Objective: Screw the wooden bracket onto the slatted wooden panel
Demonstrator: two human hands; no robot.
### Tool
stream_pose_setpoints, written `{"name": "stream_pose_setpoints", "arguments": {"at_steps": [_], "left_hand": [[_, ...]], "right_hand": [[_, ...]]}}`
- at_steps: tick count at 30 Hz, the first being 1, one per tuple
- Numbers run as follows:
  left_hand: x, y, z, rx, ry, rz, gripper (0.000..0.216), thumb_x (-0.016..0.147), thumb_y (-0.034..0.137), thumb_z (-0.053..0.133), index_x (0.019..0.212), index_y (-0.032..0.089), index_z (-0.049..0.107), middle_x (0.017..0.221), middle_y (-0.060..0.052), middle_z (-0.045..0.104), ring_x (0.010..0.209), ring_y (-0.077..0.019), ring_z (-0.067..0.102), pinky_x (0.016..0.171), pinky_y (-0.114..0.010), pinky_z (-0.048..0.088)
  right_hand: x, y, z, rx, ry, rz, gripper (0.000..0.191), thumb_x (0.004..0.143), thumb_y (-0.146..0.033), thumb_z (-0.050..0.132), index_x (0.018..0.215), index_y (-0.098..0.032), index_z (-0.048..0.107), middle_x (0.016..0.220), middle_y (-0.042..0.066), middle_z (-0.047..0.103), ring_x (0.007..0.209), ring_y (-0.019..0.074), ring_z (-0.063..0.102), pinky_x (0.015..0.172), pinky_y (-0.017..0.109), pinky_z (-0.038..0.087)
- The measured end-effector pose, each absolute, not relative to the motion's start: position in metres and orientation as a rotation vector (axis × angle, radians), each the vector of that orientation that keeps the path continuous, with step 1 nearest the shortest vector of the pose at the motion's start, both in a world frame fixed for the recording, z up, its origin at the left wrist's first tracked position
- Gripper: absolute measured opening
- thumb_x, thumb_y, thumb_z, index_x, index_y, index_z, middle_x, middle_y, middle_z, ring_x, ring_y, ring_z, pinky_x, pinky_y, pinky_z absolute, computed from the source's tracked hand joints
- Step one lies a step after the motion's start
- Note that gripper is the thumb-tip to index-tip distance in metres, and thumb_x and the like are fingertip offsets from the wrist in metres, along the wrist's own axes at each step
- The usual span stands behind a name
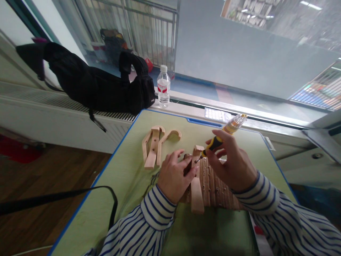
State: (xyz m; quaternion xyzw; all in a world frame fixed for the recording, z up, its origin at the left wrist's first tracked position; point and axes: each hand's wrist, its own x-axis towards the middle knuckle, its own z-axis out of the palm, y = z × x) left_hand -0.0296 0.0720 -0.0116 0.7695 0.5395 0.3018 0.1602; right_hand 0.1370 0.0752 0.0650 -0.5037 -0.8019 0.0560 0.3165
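On panel (220, 190) | hook (197, 197), long axis pointing away | right hand (231, 161) gripping screwdriver (231, 126), tip down | left hand (173, 174) spread against hook

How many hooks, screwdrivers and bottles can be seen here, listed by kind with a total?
Wooden hooks: 4 (3 grouped together, 1 at the screwdriver's tip)
Screwdrivers: 1
Bottles: 1
Total: 6
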Motion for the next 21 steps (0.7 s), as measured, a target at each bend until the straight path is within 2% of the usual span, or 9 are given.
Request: {"name": "stream_pose_setpoints", "arguments": {"at_steps": [2,5,9,14,21], "left_hand": [[-0.0300,0.0721,-0.0109,2.225,1.560,0.880,0.034,0.081,0.039,0.054,0.108,0.022,0.064,0.133,-0.010,0.040,0.121,-0.0283,0.037,0.103,-0.045,0.030],[-0.0302,0.0717,-0.0105,2.232,1.584,0.862,0.035,0.080,0.041,0.053,0.109,0.023,0.063,0.141,-0.009,0.032,0.128,-0.0309,0.028,0.106,-0.050,0.023],[-0.0301,0.0712,-0.0105,2.229,1.595,0.822,0.035,0.080,0.042,0.054,0.110,0.025,0.063,0.142,-0.009,0.033,0.130,-0.0318,0.026,0.104,-0.054,0.022],[-0.0302,0.0729,-0.0107,2.224,1.593,0.795,0.034,0.079,0.041,0.055,0.109,0.026,0.063,0.142,-0.008,0.034,0.130,-0.0308,0.026,0.104,-0.054,0.021],[-0.0309,0.0725,-0.0104,2.229,1.588,0.794,0.033,0.080,0.042,0.054,0.108,0.027,0.064,0.141,-0.007,0.034,0.129,-0.0298,0.027,0.104,-0.054,0.023]], "right_hand": [[0.1376,0.0735,0.0655,-1.310,-2.120,0.184,0.053,0.079,-0.021,0.050,0.128,-0.014,0.031,0.094,0.008,0.064,0.069,0.0142,0.061,0.060,0.028,0.052],[0.1371,0.0727,0.0657,-1.299,-2.130,0.154,0.052,0.079,-0.019,0.051,0.128,-0.015,0.033,0.090,0.007,0.065,0.068,0.0135,0.062,0.062,0.028,0.052],[0.1350,0.0734,0.0646,-1.297,-2.132,0.099,0.050,0.080,-0.021,0.052,0.126,-0.016,0.034,0.085,0.004,0.065,0.064,0.0122,0.062,0.061,0.026,0.053],[0.1328,0.0739,0.0608,-1.296,-2.092,0.046,0.044,0.081,-0.028,0.055,0.120,-0.017,0.039,0.084,0.005,0.065,0.063,0.0131,0.064,0.057,0.025,0.053],[0.1331,0.0750,0.0575,-1.296,-2.058,0.086,0.043,0.080,-0.030,0.056,0.117,-0.017,0.037,0.085,0.005,0.066,0.064,0.0137,0.065,0.053,0.023,0.053]]}}
